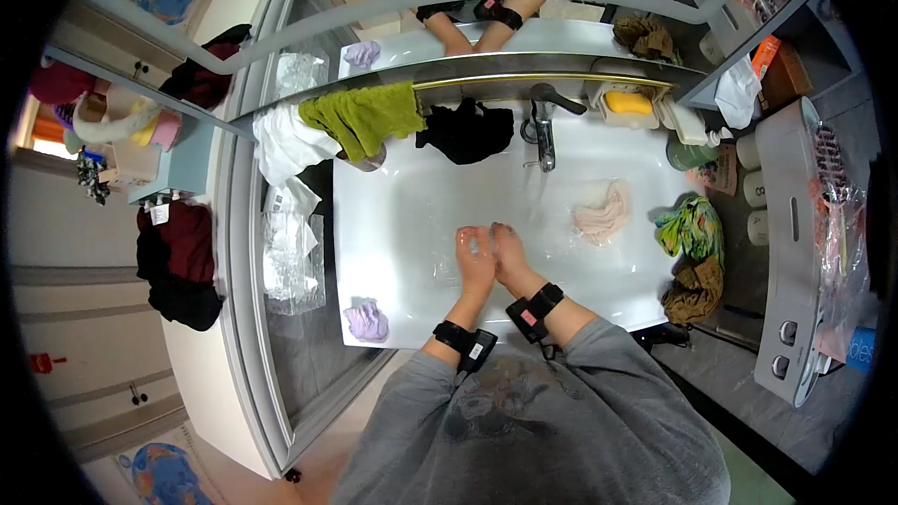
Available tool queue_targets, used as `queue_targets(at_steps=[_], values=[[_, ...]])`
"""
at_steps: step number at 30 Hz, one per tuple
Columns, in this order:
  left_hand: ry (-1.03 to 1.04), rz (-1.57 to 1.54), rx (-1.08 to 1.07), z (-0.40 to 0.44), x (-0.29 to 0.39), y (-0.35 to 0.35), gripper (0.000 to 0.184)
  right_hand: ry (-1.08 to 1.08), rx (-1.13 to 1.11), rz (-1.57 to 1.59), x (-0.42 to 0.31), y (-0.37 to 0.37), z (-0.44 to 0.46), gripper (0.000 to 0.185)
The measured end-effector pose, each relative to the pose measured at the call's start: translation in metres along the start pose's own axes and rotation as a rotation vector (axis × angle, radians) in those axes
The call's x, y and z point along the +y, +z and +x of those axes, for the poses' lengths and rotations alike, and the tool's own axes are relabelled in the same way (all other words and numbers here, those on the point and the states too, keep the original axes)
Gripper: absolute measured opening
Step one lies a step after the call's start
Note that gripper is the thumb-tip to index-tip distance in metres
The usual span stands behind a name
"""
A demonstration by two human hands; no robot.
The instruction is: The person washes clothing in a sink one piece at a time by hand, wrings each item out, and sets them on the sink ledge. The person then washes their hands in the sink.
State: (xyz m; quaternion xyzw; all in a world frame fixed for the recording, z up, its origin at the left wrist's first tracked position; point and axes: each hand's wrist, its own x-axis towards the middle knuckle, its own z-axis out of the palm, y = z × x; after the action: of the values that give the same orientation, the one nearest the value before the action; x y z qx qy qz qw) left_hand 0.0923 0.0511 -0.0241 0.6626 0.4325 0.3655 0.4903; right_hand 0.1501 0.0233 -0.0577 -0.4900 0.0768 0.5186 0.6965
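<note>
Over the white sink [412, 295], my left hand [475, 260] and my right hand [509, 254] are held side by side, touching. The fingers of both are curled in. A pale, wet glint shows at my left fingers; whether anything small is held I cannot make out. Just beyond them, a thin stream of water falls from the grey tap [543, 131]. A wet pale pink cloth [603, 213] lies crumpled in the basin to the right of my hands. At the near left corner of the sink lies a lilac cloth [367, 321].
A black cloth [468, 131], a green towel [365, 117] and a white cloth [292, 142] lie along the back edge. A yellow soap bar [627, 103] sits in a dish. On the right rim are a colourful cloth [692, 229] and a brown cloth [694, 290].
</note>
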Motion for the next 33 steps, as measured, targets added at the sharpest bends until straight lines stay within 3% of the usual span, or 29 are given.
queue_targets(at_steps=[1, 2, 3, 4, 5, 6, 8, 9, 11, 12, 14, 18, 20, 24, 27, 29, 30, 33], values=[[-0.188, -0.217, 0.082, 0.001, -0.009, 0.004, 0.017, 0.001, 0.001, 0.000, -0.002, 0.004, 0.000, 0.017], [-0.381, -0.433, 0.166, -0.001, -0.018, 0.006, 0.020, -0.168, 0.093, -0.315, -0.003, 0.007, 0.000, 0.016], [-0.385, -0.432, 0.168, -0.001, -0.015, 0.006, 0.020, -0.339, 0.181, -0.632, -0.007, 0.011, -0.003, 0.017], [-0.514, -0.636, 0.223, -0.001, -0.011, 0.006, 0.022, -0.337, 0.180, -0.634, -0.011, 0.015, -0.007, 0.017], [-0.642, -0.840, 0.279, -0.001, -0.008, 0.005, 0.026, -0.549, 0.145, -0.858, -0.015, 0.017, -0.012, 0.018], [-0.646, -0.839, 0.285, -0.001, -0.016, 0.006, 0.026, -0.760, 0.102, -1.080, -0.019, 0.020, -0.018, 0.018], [-0.913, -1.006, 0.309, 0.000, -0.039, 0.009, 0.025, -0.775, 0.002, -1.192, -0.029, 0.022, -0.022, 0.016], [-0.919, -1.007, 0.314, 0.001, -0.041, 0.008, 0.025, -0.792, -0.100, -1.299, -0.033, 0.021, -0.021, 0.015], [-1.072, -1.022, 0.096, 0.001, -0.046, 0.001, 0.020, -0.808, -0.192, -1.370, -0.035, 0.016, -0.021, 0.016], [-1.075, -1.024, 0.101, 0.003, -0.050, -0.002, 0.020, -0.838, -0.284, -1.436, -0.037, 0.014, -0.020, 0.017], [-1.167, -1.051, -0.271, 0.003, -0.060, -0.008, 0.018, -0.828, -0.358, -1.496, -0.037, 0.010, -0.021, 0.017], [-1.235, -0.976, -0.433, -0.001, -0.048, -0.023, 0.019, -0.832, -0.516, -1.593, -0.038, 0.009, -0.032, 0.019], [-1.372, -0.730, -0.488, 0.000, -0.039, -0.027, 0.021, -0.807, -0.551, -1.602, -0.036, 0.008, -0.037, 0.020], [-1.381, -0.671, -0.495, -0.005, -0.051, -0.029, 0.022, -0.734, -0.622, -1.570, -0.037, 0.010, -0.043, 0.022], [-1.253, -0.687, -0.594, -0.004, -0.066, -0.032, 0.023, -0.695, -0.551, -1.491, -0.026, 0.005, -0.039, 0.026], [-1.187, -0.558, -0.210, -0.001, -0.055, -0.033, 0.024, -0.588, -0.467, -1.467, -0.025, 0.010, -0.042, 0.029], [-1.181, -0.568, -0.196, 0.005, -0.052, -0.041, 0.024, -0.481, -0.373, -1.442, -0.026, 0.014, -0.043, 0.033], [-1.063, -0.588, -0.170, 0.016, -0.040, -0.076, 0.026, -0.417, -0.490, -1.314, -0.015, 0.010, -0.031, 0.042]])
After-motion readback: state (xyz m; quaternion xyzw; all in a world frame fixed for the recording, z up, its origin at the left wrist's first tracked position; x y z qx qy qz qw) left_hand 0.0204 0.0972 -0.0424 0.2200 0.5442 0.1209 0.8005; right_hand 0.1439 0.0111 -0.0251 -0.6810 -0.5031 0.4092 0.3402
